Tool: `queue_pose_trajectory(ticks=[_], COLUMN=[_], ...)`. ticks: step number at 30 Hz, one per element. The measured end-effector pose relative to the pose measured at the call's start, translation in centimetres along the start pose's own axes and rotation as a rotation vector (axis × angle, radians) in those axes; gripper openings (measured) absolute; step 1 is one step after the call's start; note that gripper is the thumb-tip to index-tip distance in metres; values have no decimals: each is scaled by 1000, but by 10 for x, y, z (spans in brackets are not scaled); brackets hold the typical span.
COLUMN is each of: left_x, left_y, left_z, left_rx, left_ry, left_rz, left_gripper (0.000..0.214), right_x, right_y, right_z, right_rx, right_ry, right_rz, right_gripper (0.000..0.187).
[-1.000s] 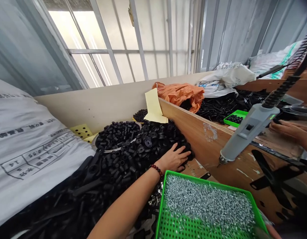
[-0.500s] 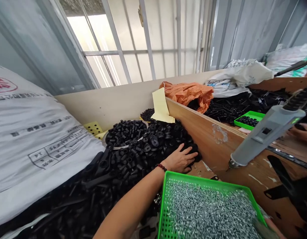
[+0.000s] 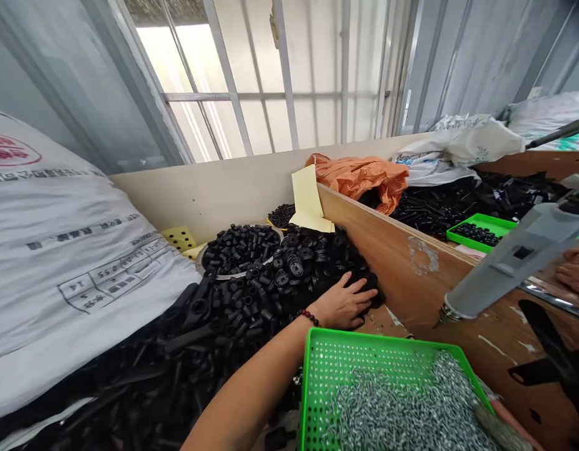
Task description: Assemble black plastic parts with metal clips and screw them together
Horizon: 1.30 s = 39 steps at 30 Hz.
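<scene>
My left hand (image 3: 343,304) reaches forward onto a heap of small black plastic parts (image 3: 270,275), fingers spread and lying on the round pieces by the wooden divider (image 3: 397,250). A bead bracelet is on that wrist. Just in front of me is a green mesh tray (image 3: 336,363) holding a pile of silver screws (image 3: 402,407) heaped at its near side. Only a blurred sliver of my right hand (image 3: 505,416) shows, at the tray's lower right corner, and its fingers cannot be made out.
A grey electric screwdriver (image 3: 509,263) hangs on a coiled cord at the right. Another person's hand (image 3: 573,269) rests beyond it. A white printed sack (image 3: 59,250) lies left. An orange bag (image 3: 359,175), a smaller green tray (image 3: 479,228) and more black parts sit behind the divider.
The screws have slid toward the near side of the green tray, baring its far mesh. My left hand stays on the black parts. The screwdriver sits further right in view.
</scene>
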<state>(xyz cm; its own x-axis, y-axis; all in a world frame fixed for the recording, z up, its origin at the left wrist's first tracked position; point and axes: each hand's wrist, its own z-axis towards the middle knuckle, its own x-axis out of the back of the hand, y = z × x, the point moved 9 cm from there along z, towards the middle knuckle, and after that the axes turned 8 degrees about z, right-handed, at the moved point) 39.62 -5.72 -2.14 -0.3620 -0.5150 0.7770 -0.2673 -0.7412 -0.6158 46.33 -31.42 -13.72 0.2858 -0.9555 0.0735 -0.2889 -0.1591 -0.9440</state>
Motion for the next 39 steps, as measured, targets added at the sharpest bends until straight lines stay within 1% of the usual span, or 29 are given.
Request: queue_pose_trajectory(ticks=[2,4,5,7,9,10,13,16,19,25,27,31,35,37,39], left_x=[-2,-3,-2,0,2,3,2,1,1,3,5,7,7,7,7], left_y=[0,1,0,1,1,1,1,1,1,1,0,-1,-1,-1,-1], left_z=[0,0,0,-1,-2,-2,-1,-1,-1,-2,-2,-2,-2,-2,-2], left_rx=[-5,-5,-4,-5,-10,-12,-14,-15,-13,-3,1,12,20,22,20], left_ry=[1,2,4,10,9,8,3,5,8,14,18,20,15,15,17], left_rz=[7,14,16,21,30,36,51,61,59,28,15,-10,-32,-36,-34], left_gripper=[33,32,33,39,39,37,33,35,36,38,40,42,42,42,42], right_x=[-2,-2,0,7,10,9,1,0,-3,-20,-21,-14,-17,-20,-19], right_y=[-4,-2,0,6,12,13,7,0,-2,-2,-8,-21,-24,-21,-16], right_z=[2,5,8,14,20,24,32,32,27,8,1,-8,-2,3,7], right_rx=[1,4,5,0,-24,-37,-45,-38,-7,53,79,131,118,98,84], right_ry=[-29,-31,-1,102,178,181,114,72,51,8,-3,5,-20,-31,-16], right_rz=[9,19,23,20,-2,-13,-17,-11,9,66,64,0,-88,-129,-165], right_gripper=[37,45,48,51,47,45,41,36,34,26,30,46,49,49,51])
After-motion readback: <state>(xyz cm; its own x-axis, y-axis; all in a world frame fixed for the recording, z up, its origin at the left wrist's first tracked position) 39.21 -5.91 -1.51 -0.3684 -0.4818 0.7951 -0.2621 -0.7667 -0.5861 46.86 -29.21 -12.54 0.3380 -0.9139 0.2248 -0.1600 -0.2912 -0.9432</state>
